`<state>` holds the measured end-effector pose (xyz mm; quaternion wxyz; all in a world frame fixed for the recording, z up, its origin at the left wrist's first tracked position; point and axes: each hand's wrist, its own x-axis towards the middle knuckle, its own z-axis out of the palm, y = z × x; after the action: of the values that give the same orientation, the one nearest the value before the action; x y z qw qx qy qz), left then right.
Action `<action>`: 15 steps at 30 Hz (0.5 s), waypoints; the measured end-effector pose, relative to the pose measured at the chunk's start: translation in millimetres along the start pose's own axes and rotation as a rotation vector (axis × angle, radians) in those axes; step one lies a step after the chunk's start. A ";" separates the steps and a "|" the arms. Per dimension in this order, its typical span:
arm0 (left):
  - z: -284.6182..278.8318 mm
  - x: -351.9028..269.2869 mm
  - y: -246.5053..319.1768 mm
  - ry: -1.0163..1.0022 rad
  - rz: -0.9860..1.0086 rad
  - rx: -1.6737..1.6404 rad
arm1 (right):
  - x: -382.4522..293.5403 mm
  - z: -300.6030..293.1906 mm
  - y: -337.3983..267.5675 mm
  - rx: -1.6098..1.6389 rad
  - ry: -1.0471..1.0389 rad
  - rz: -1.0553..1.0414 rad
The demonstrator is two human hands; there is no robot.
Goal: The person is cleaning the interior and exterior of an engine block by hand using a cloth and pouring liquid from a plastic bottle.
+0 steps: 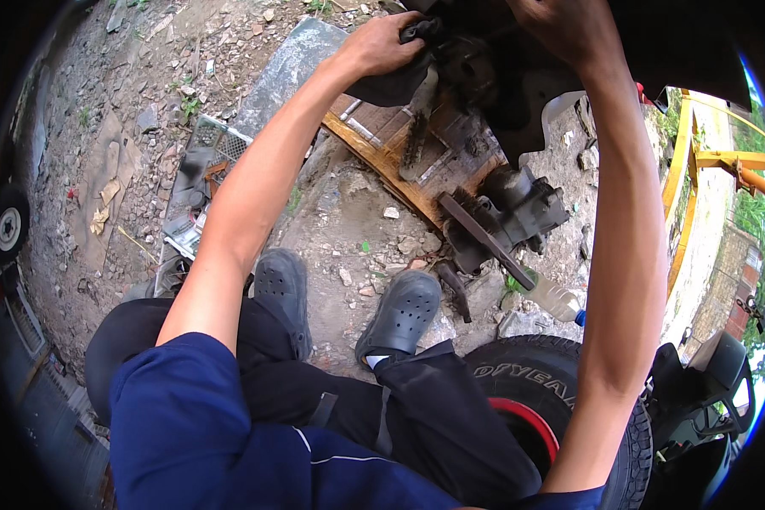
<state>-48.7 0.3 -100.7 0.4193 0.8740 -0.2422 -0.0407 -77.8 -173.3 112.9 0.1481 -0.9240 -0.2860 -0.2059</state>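
Note:
At the top centre, my left hand [382, 44] is closed around a dark wrinkled cloth [392, 83]. The cloth lies against grimy metal parts [468, 67] under a dark vehicle body panel [529, 108]. My right hand [567, 29] reaches up to that dark panel at the upper edge; its fingertips are cut off or lost in shadow, so what it holds is hidden. Below the hands, a wire brush [484, 239] with a long handle leans across a greasy cast metal part [516, 197]. A mud-caked metal bar [417, 134] slants down over a wooden board [363, 143].
A large tyre with a red rim [529, 370] lies beside my leg, near a blue-capped plastic bottle [554, 296]. Left of me stands a plastic crate [191, 191] of parts. A grey sheet [287, 70] lies on the rubble ground. Yellow metal framing [679, 172] rises at right.

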 end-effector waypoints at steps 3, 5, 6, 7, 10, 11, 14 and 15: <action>24.8 -5.0 2.4 0.102 -0.060 0.050 | -1.7 4.2 -0.8 -0.015 0.020 -0.012; 31.1 -5.4 6.4 0.061 -0.081 0.137 | -2.6 2.7 1.1 -0.039 0.031 -0.013; 30.2 -2.5 10.6 0.047 -0.093 0.144 | -3.8 1.1 2.1 -0.052 0.039 -0.012; 28.0 1.5 14.3 -0.001 -0.099 0.161 | -5.0 1.2 4.1 -0.041 0.037 -0.003; 18.0 16.7 5.9 -0.129 -0.098 0.212 | -4.1 6.3 3.5 -0.007 0.030 0.019; 13.5 26.3 -4.5 -0.160 -0.082 0.219 | -2.3 7.7 -0.5 -0.006 0.019 0.024; -6.4 40.5 5.3 -0.428 -0.177 0.145 | -8.1 3.4 -1.2 -0.030 -0.019 0.037; -20.8 48.2 19.4 -0.543 -0.230 0.109 | -8.7 -0.9 0.5 -0.044 -0.027 0.037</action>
<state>-8.2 -17.2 -66.4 0.2845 0.8740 -0.2468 -0.3070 -84.4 -178.1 109.6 0.1278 -0.9349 -0.2661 -0.1969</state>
